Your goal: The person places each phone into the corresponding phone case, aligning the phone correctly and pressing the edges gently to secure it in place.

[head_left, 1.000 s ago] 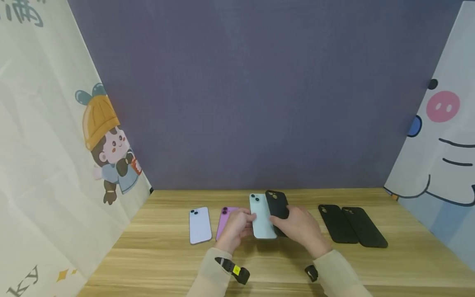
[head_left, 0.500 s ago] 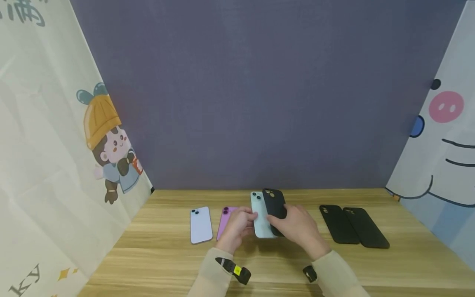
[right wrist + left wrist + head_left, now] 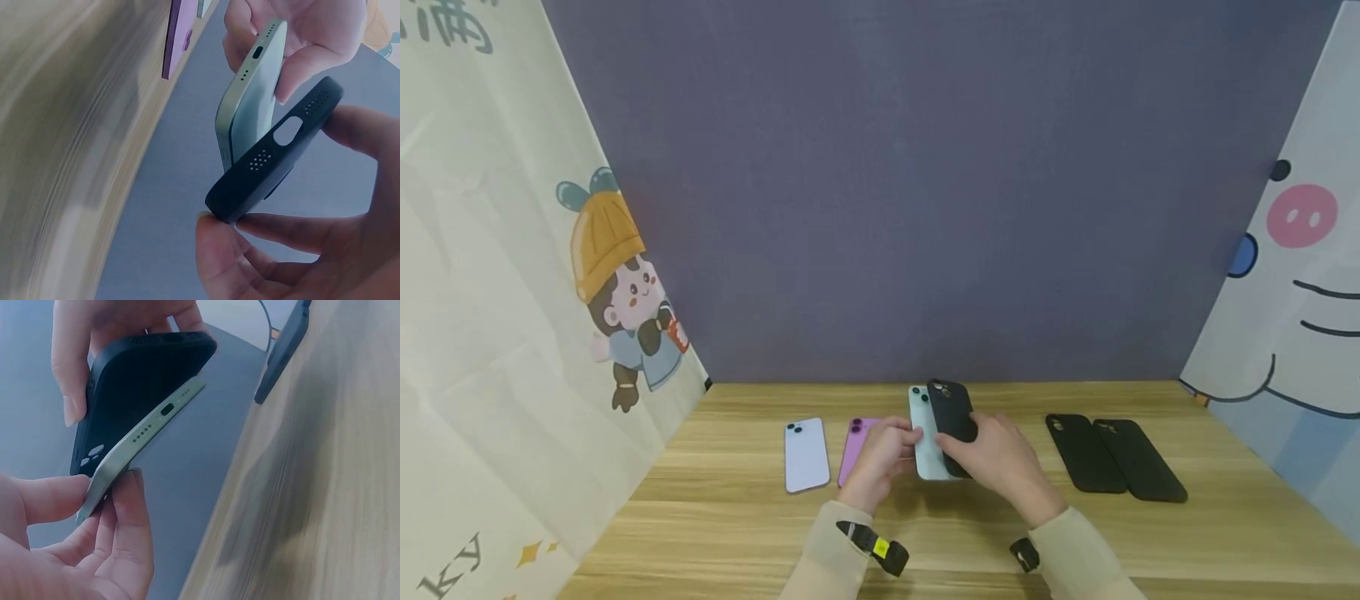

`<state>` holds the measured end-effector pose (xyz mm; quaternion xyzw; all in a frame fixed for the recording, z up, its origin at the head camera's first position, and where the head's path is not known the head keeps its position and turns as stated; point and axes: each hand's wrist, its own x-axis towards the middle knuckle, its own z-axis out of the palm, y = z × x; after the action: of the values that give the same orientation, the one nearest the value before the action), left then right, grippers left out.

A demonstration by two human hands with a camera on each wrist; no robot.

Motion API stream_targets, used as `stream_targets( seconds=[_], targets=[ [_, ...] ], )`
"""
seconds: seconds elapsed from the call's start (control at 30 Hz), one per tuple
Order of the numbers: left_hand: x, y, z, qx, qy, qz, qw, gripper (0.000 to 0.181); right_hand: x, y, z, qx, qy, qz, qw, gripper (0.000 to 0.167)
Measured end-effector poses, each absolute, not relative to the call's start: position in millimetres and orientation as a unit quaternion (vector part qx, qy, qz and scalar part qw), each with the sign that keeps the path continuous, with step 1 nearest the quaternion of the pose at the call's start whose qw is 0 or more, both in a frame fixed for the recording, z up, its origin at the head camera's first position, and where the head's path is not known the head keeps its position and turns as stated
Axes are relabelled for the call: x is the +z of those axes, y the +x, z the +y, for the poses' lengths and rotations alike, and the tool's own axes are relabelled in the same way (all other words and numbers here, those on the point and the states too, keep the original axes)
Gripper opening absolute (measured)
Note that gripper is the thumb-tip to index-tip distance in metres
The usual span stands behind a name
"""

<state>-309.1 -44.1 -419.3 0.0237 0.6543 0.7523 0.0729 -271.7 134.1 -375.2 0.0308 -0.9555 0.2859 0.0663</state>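
Note:
Pinched at its left edge, a pale green phone [image 3: 928,446] is held above the table by the left hand [image 3: 880,457]. The right hand [image 3: 1003,457] grips a black case [image 3: 953,417], which overlaps the phone's right side in the head view. In the left wrist view the case [image 3: 134,381] stands at an angle to the phone [image 3: 140,434], its hollow side facing it. The right wrist view shows the case's bottom edge [image 3: 275,150] with its port cutout, beside the phone [image 3: 253,94]. The phone is outside the case.
On the wooden table [image 3: 737,533], a white-lilac phone [image 3: 806,456] and a purple phone [image 3: 854,446], partly covered by the left hand, lie at left. Two black cases [image 3: 1084,454] [image 3: 1138,460] lie side by side at right. A dark panel [image 3: 880,192] stands behind.
The case has moved slightly left and covers more of the green phone in the head view. Both hands keep their grips; the phone has shifted a little to the right.

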Motion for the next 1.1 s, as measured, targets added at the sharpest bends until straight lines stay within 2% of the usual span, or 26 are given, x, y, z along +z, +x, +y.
stream_targets(
  seconds=[0.87,1.1],
  targets=[
    [-416.8,-305.4,-37.7,0.758,0.029,0.649,0.058,0.017,-381.3,-274.2,133.2,0.312,0.046,-0.946,0.079,0.077],
    [-416.5,-303.1,-36.2,0.752,0.03,0.656,0.057,0.018,-384.6,-273.8,131.8,0.335,0.04,-0.938,0.074,0.08]
  ],
)
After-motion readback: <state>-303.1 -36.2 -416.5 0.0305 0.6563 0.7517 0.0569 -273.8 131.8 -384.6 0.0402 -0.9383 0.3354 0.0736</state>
